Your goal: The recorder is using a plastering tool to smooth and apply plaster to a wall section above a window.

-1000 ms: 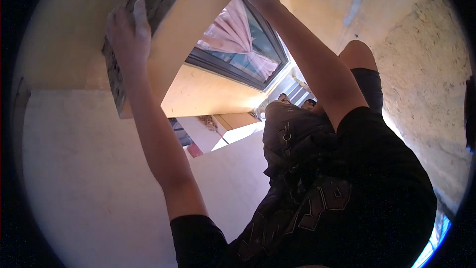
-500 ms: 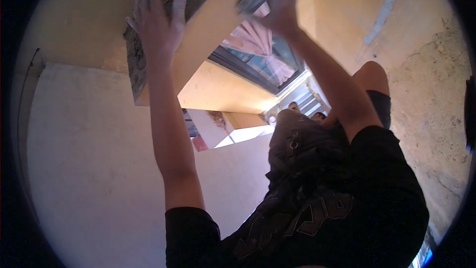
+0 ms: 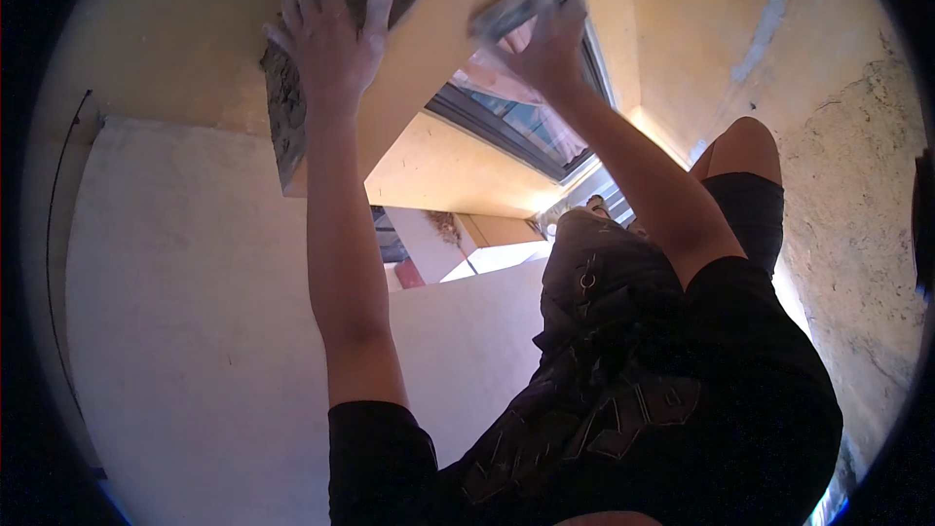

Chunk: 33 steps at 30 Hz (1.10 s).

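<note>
My left hand (image 3: 336,51), its fingers dusted pale, is spread flat against the rough grey mortar (image 3: 285,122) of a beam-like block. Its thumb lies by the block's edge, close to the smooth yellow face (image 3: 414,68). Up at the right, my right hand (image 3: 553,47) is wrapped round a grey rectangular plastering float (image 3: 511,12). The float is smeared by motion and lies at or close to the yellow face; whether it touches cannot be told. My right fingers are partly hidden behind the tool.
Beyond the block is a dark-framed window (image 3: 516,127) with a pink curtain (image 3: 487,73). A white wall panel (image 3: 185,282) stands at left. On the right, the yellow wall (image 3: 838,166) has stains and a grey patched strip (image 3: 769,15). A dark cable (image 3: 56,234) hangs far left.
The float and my right hand have shifted slightly down along the yellow face. My left hand still rests on the mortar. The whole view has swung a little, moving the scene rightward.
</note>
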Available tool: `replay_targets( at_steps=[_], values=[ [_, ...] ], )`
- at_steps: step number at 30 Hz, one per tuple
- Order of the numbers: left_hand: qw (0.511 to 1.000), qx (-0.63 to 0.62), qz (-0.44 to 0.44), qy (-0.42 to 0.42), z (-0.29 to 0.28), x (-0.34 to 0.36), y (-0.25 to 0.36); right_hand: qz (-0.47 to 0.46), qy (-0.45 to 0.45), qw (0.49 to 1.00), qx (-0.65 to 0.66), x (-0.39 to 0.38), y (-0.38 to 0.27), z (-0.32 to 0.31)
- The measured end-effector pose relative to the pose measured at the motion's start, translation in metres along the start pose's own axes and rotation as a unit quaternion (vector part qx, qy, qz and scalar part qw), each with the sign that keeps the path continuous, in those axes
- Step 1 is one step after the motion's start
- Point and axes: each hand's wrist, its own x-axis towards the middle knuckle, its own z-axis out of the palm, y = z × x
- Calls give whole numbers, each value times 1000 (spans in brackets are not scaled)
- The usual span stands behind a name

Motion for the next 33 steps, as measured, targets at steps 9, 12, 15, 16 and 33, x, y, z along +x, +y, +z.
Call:
replay_targets(
  at_steps=[9, 12, 15, 16, 33],
  values=[
    [998, 58, -33, 18, -2, -5, 7, 124, -71, 989, 37, -4, 2, -7],
    [996, 59, -49, 34, -3, -11, -4, -8, -96, 995, -22, 5, -14, -14],
    [998, 37, -44, 36, 6, -9, -20, 173, -24, 984, -26, 25, 70, -20],
    [998, 32, -44, 44, 8, -3, -11, 149, -82, 983, -71, 24, 128, -41],
    [955, -188, 129, 192, -17, -41, 98, 540, -223, 286, 760, -15, 33, -194]
  ],
)
